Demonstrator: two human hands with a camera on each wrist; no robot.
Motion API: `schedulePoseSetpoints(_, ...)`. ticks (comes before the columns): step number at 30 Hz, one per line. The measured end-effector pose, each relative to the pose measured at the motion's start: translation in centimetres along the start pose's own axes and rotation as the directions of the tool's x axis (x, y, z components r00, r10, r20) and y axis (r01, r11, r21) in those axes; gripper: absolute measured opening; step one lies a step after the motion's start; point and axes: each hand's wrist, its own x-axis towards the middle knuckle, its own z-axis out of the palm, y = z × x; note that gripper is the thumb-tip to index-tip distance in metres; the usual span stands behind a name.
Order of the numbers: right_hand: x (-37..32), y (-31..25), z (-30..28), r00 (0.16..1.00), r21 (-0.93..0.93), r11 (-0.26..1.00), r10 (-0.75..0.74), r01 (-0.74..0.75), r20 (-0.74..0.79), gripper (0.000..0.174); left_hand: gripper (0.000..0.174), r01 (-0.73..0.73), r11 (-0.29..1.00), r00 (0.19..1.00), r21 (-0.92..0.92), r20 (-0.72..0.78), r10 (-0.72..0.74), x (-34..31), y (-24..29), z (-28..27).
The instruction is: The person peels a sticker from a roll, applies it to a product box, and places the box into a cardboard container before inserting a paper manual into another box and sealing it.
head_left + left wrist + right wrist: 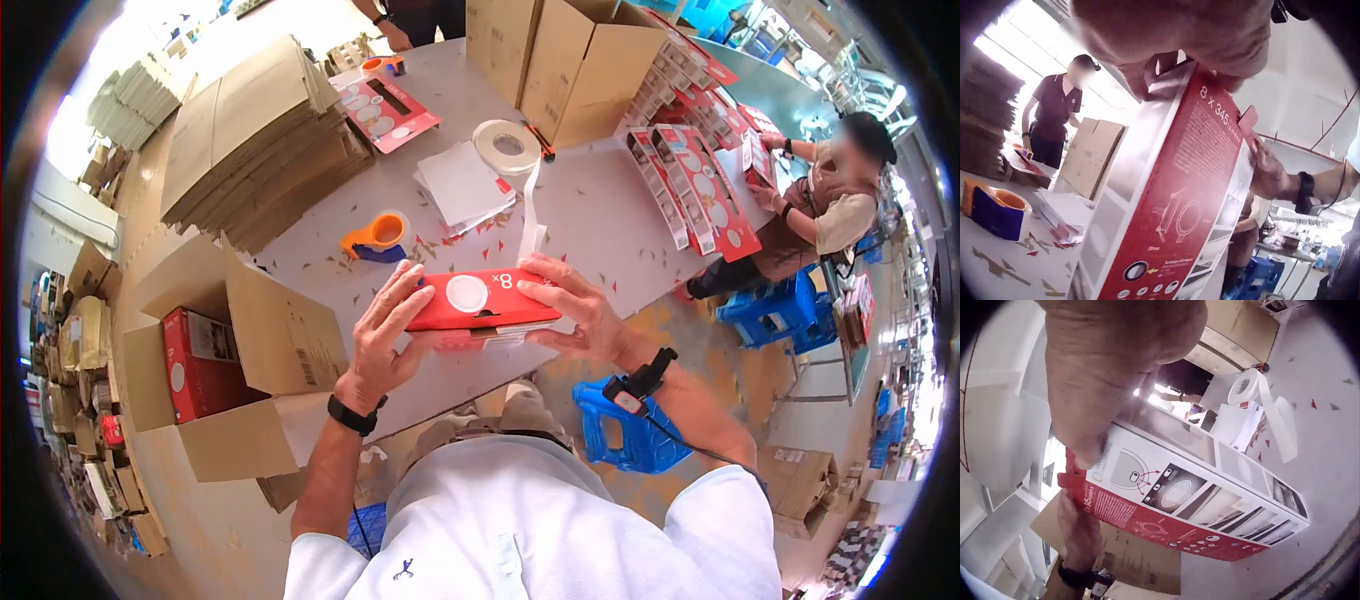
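A red and white printed light box [466, 296] is held up between both hands, over the near edge of the table. My left hand [385, 325] grips one end, with fingers on the top face and the thumb lower on the near side. At the other end my right hand [585, 310] holds it the same way. In the left wrist view the carton's printed face [1175, 187] reads "8 x 345 lumens", and a small red flap [1247, 119] sticks out at its top edge. White picture panels [1197, 487] show along its side in the right wrist view.
An open cardboard carton [285, 325] with a red box [200, 365] inside stands at left. Flattened cartons [255, 140] are stacked behind it. A tape dispenser [380, 235], white papers [465, 185] and a label roll [505, 147] lie ahead. Another person [835, 195] works at right, near blue stools [770, 310].
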Motion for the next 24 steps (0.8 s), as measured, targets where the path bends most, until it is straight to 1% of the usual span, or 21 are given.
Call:
schedulePoseSetpoints(1,0.0,0.2,-0.1,0.999,-0.004,1.000,-0.018,0.018,0.027,0.063,0.053,-0.003,1.000,1.000,0.013,0.013,0.003,-0.2,-0.2,0.1)
schedulePoseSetpoints(4,-0.6,1.0,0.5,0.999,-0.002,0.999,-0.042,0.042,0.011,0.064,0.057,-0.019,0.998,0.999,0.058,0.043,0.017,-0.7,-0.9,0.3)
schedulePoseSetpoints(7,-1.0,1.3,0.9,0.995,-0.155,0.983,-0.098,0.095,-0.012,0.061,0.058,-0.032,0.995,0.999,0.098,0.043,0.028,-1.1,-1.0,0.6)
schedulePoseSetpoints(10,-1.2,1.1,1.1,0.991,-0.247,0.961,-0.132,0.121,-0.026,0.061,0.058,-0.032,0.994,0.999,0.107,0.039,0.028,-1.1,-1.0,0.6)
schedulePoseSetpoints(13,-1.1,1.2,1.9,0.988,-0.104,0.989,-0.116,0.106,-0.105,0.063,0.058,-0.025,0.995,0.999,0.099,0.035,0.022,-0.5,-1.0,0.5)
schedulePoseSetpoints(15,-0.6,0.9,1.4,0.994,0.010,0.999,-0.031,0.032,-0.100,0.064,0.059,-0.012,0.997,1.000,0.077,0.020,0.011,-0.7,-1.0,0.8)
schedulePoseSetpoints(16,-0.6,0.5,1.1,0.996,0.068,0.998,0.020,-0.014,-0.091,0.064,0.061,0.008,0.999,1.000,0.042,0.007,-0.008,-1.0,-1.1,1.0)
schedulePoseSetpoints(17,-0.5,0.2,0.9,0.994,0.102,0.994,0.041,-0.030,-0.103,0.064,0.063,0.029,1.000,1.000,0.006,-0.006,-0.029,-1.3,-1.3,1.2)
schedulePoseSetpoints(18,-0.5,0.2,0.9,0.995,0.073,0.997,0.027,-0.020,-0.101,0.063,0.065,0.050,0.998,0.999,-0.029,-0.016,-0.050,-1.6,-1.5,1.4)
schedulePoseSetpoints(19,-0.6,0.3,1.1,0.995,0.047,0.999,0.014,-0.009,-0.099,0.062,0.077,0.059,0.997,0.998,-0.046,-0.030,-0.060,-1.7,-1.6,1.7)
schedulePoseSetpoints(22,-0.9,0.5,1.6,0.993,0.011,1.000,-0.025,0.026,-0.111,0.058,0.085,0.087,0.987,0.991,-0.132,-0.087,-0.099,-2.0,-1.9,2.5)
schedulePoseSetpoints(23,-1.1,0.3,2.0,0.992,0.011,0.999,-0.034,0.036,-0.119,0.057,0.090,0.094,0.989,0.993,-0.117,-0.063,-0.102,-2.3,-2.0,2.4)
schedulePoseSetpoints(24,-1.2,0.4,2.1,0.993,-0.008,0.999,-0.040,0.039,-0.111,0.055,0.088,0.099,0.984,0.990,-0.148,-0.080,-0.112,-2.4,-2.0,2.6)
